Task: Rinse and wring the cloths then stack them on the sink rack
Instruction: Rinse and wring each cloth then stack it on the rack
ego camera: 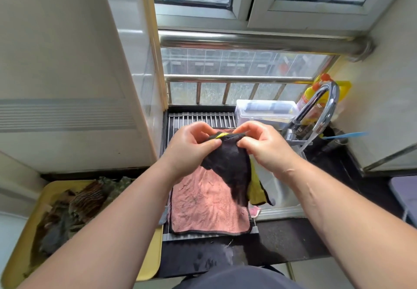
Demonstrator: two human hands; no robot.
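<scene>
Both hands meet above the sink rack (200, 119), each grasping the top edge of one black cloth (232, 169): the left hand (191, 144) pinches the edge between thumb and curled fingers, and the right hand (264, 144) pinches it just beside, so the gathered edge runs left to right between them. From there the cloth hangs down towards the person, its long axis vertical and its lower end tapering over the rack's right side. Its other face is yellow, showing as a small fold at the top and a strip at the lower right. Under it one pink cloth (207, 205) lies flat on the rack with a dark hem, its longer side seeming to run from the near edge towards the window. A second pink corner (255, 212) peeks out at its right and a grey-blue corner (163, 217) at its left. The sink (282, 198) lies to the right of the rack, set in the dark worktop (282, 239). On the left a yellow tray (155, 255) holds a heap of brown and grey cloths (74, 207), too tangled to count. Behind the sink stand one curved tap (325, 108), one clear plastic box (264, 108) and one yellow bottle (311, 99)
</scene>
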